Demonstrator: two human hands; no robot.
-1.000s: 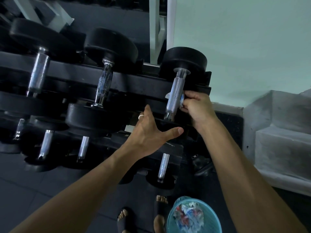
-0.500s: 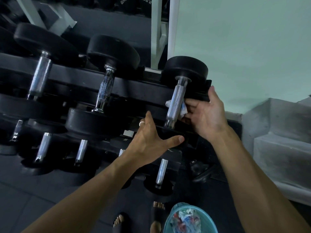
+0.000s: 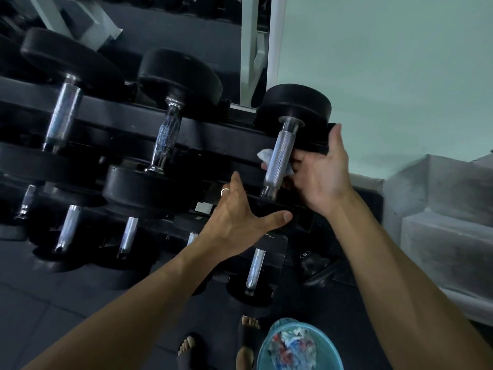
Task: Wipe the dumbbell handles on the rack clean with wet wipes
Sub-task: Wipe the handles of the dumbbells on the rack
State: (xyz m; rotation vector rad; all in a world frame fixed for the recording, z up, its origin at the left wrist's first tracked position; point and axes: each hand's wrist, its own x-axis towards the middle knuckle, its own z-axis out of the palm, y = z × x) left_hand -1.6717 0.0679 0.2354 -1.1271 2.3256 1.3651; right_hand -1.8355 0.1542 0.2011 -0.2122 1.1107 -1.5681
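Wiping the rightmost handle on the top rack

Nearest, our bin (image 3: 330, 351) is sitting by our feet; our left grip (image 3: 240, 217) is resting released on the rack (image 3: 234, 140); beyond, our right grip (image 3: 320, 177) is curling the wipe (image 3: 265, 154) round the handle (image 3: 280, 158).

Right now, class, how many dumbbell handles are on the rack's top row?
3: left handle, middle handle, right handle against the wipe. More may lie off-frame.

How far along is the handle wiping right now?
Done: cannot tell; the bin holds crumpled wipes. In hand: the right hand presses a wipe behind the rightmost top handle; the left hand braces that dumbbell's near end. Left: unclear which other handles remain.
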